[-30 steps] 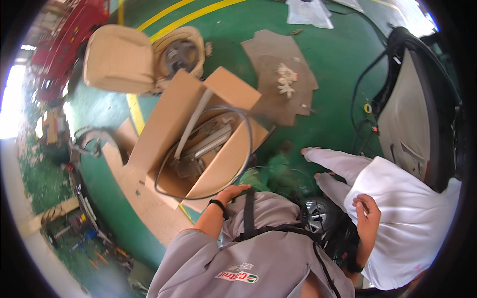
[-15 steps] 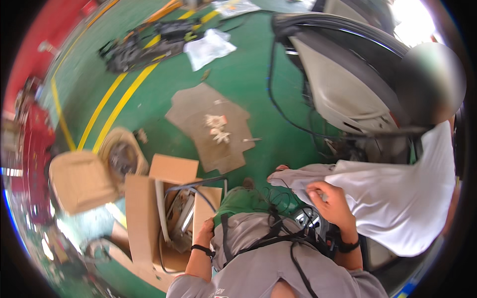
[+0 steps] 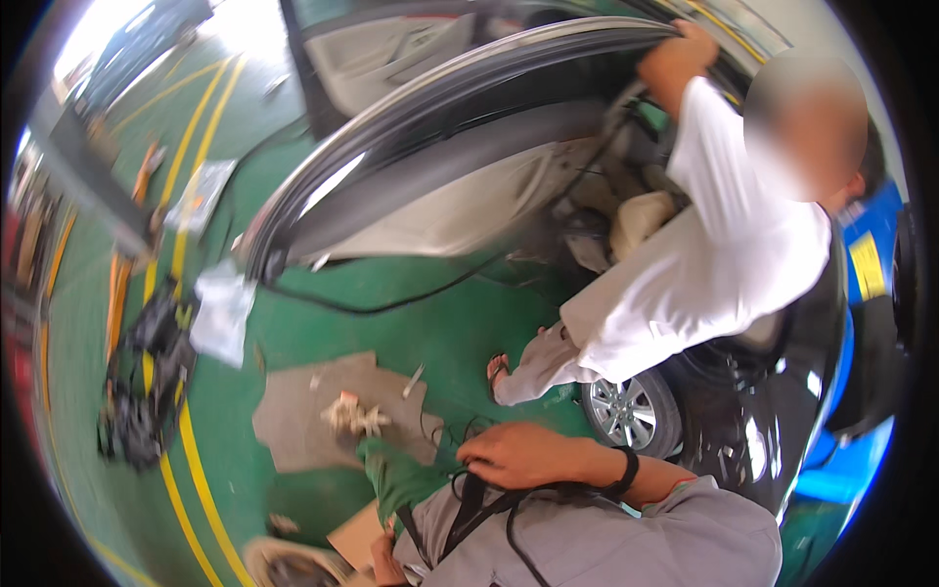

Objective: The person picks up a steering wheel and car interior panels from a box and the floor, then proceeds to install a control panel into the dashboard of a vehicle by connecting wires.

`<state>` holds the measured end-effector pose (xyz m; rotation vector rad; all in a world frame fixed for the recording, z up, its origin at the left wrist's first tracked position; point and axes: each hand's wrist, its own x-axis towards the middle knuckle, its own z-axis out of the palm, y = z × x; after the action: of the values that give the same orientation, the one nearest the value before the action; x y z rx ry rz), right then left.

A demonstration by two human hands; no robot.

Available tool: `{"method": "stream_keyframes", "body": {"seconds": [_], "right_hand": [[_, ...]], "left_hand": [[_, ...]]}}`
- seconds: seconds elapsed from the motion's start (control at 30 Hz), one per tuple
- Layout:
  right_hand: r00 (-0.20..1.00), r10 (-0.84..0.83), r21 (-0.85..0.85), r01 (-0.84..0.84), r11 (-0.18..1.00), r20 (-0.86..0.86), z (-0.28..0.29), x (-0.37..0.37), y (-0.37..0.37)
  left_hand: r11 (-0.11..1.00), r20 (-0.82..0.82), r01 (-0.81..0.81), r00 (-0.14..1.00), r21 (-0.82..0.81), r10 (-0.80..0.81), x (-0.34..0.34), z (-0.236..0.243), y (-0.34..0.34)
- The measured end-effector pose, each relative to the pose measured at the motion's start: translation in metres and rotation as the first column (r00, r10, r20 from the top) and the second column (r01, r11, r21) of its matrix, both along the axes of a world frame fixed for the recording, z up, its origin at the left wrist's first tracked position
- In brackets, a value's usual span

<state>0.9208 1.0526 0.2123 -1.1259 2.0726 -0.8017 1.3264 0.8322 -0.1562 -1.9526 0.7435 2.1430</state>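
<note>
My right hand (image 3: 514,456) is in front of my waist, its fingers bent down together beside a black strap (image 3: 471,497) and thin black cords. What lies under those fingers is hidden. My left hand (image 3: 386,560) hangs low by my left side at the lower edge, next to a cardboard box flap (image 3: 354,536); its fingers are mostly out of sight. On the green floor ahead, a grey-brown mat (image 3: 293,406) bears a cluster of pale, spiky small parts (image 3: 354,416) and a thin light-coloured piece (image 3: 414,380).
An open car door (image 3: 440,220) spans the middle, with a black cable (image 3: 372,308) beneath it. To the right a co-worker in white (image 3: 675,284) stands beside a car wheel (image 3: 631,411). Left are a black bag (image 3: 147,391), a plastic sheet (image 3: 223,311) and a grey post (image 3: 93,181).
My view has swung right toward the car and co-worker. My right hand has come down and in to my waist. The co-worker now stands more upright, one hand on the door's top.
</note>
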Motion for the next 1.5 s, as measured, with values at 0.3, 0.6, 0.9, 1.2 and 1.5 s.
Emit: {"method": "stream_keyframes", "body": {"seconds": [0.3,0.6,0.9,1.2,1.5], "right_hand": [[0.997,-0.073,-0.218,0.078,0.973,0.031,-0.024,0.035,-0.237],[0.984,-0.177,-0.239,0.172,0.956,0.0,0.013,-0.003,-0.35],[0.996,-0.071,-0.249,0.057,0.967,-0.045,-0.005,-0.107,-0.452],[0.771,-0.514,-0.255,0.619,0.743,0.375,0.004,-0.193,-0.489],[0.391,-0.843,-0.052,0.915,0.401,0.371,0.012,-0.228,-0.484]], "left_hand": [[0.745,0.06,0.645,0.761,-0.168,-0.646,-0.102,0.02,-0.207],[0.526,0.102,0.823,0.554,-0.215,-0.826,-0.143,0.028,-0.36],[0.356,0.315,0.846,0.489,-0.397,-0.813,-0.223,0.019,-0.56],[0.336,0.475,0.896,0.44,-0.291,-0.762,-0.337,0.08,-0.722],[-0.109,0.486,0.994,-0.089,-0.014,-0.869,-0.666,0.138,-0.714]]}}
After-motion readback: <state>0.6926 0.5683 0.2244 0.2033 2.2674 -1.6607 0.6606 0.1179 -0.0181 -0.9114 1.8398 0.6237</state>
